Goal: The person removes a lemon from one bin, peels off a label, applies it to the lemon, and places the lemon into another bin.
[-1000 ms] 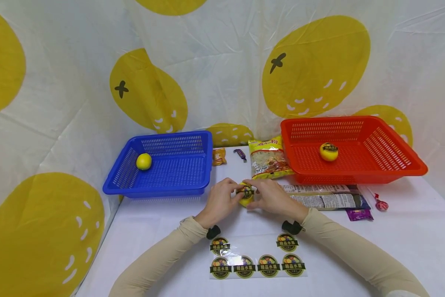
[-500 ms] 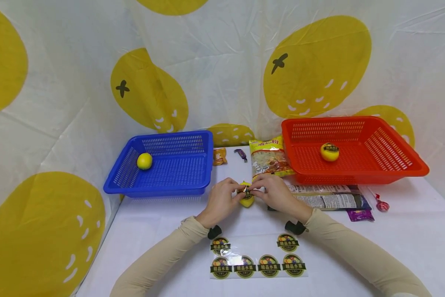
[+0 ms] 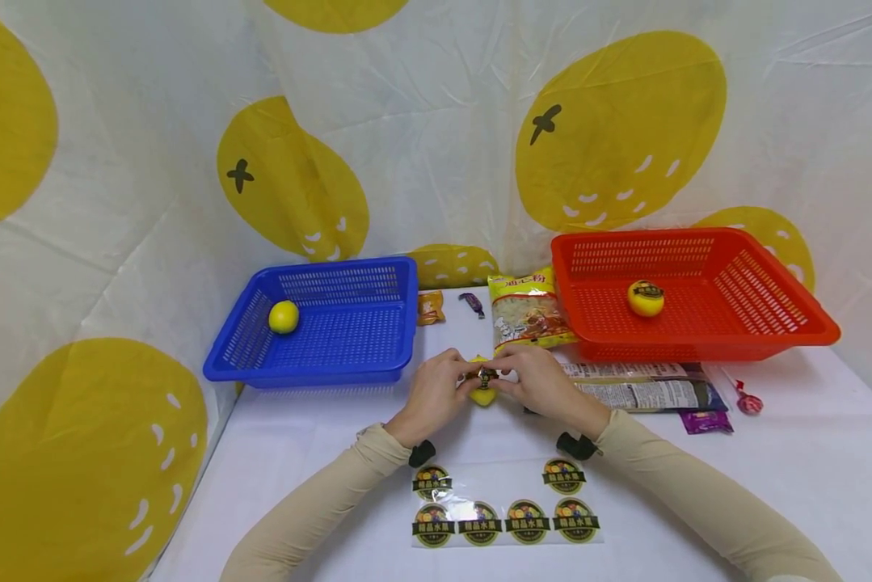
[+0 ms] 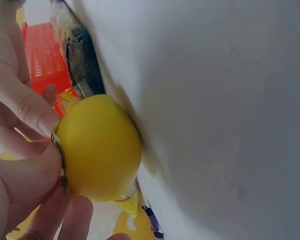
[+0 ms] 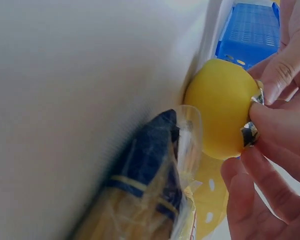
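A yellow lemon (image 3: 483, 398) rests on the white table between both hands. A round black-and-gold sticker (image 3: 485, 377) lies on its top, its edges raised from the peel. My left hand (image 3: 436, 394) pinches the sticker's left edge between thumb and finger. From the other side, my right hand (image 3: 541, 390) pinches the right edge. The left wrist view shows the lemon (image 4: 100, 147) touching the cloth, the sticker (image 4: 64, 177) partly hidden by fingertips. Lifted, creased sticker edges (image 5: 249, 134) also show in the right wrist view.
A blue basket (image 3: 305, 377) with one lemon stands at left. The red basket (image 3: 705, 339), holding a stickered fruit, is at right. Around them lie a yellow food bag (image 3: 526, 315), a long dark packet (image 3: 639, 394), a lollipop (image 3: 748, 402) and small sweets. A sticker sheet (image 3: 507, 503) lies in front.
My right hand has shifted from around the lemon to the sticker's right edge. The sticker lay flatter and was more visible a second ago. My left hand has barely moved.
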Motion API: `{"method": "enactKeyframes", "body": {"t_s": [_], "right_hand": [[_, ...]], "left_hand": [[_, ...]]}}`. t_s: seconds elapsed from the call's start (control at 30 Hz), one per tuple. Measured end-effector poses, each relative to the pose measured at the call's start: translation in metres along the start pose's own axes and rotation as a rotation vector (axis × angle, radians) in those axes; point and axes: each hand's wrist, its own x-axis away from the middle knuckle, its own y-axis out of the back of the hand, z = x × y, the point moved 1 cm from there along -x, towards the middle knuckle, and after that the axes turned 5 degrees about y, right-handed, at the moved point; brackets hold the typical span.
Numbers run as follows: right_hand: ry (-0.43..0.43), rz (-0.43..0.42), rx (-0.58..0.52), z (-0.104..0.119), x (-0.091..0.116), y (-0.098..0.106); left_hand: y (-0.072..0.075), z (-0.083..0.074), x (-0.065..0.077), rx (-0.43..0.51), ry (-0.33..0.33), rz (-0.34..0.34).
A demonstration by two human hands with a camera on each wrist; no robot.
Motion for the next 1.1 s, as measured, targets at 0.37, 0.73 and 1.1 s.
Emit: {"method": "enactKeyframes", "body": {"t_s": [0.37,0.73,1.1], "right_hand": [[-0.082,0.041,-0.063,-0.001,-0.003,-0.002],[-0.105,0.014,-0.088,0.000,-0.005,-0.003],[-0.087,-0.018,-0.089,0.001,-0.007,-0.002]], "left_hand": [[0.000,0.001,-0.001,0.040,-0.005,0.065],[0.002,0.005,-0.001,0.102,-0.007,0.066],[0.000,0.017,0.002,0.205,-0.006,-0.043]]}}
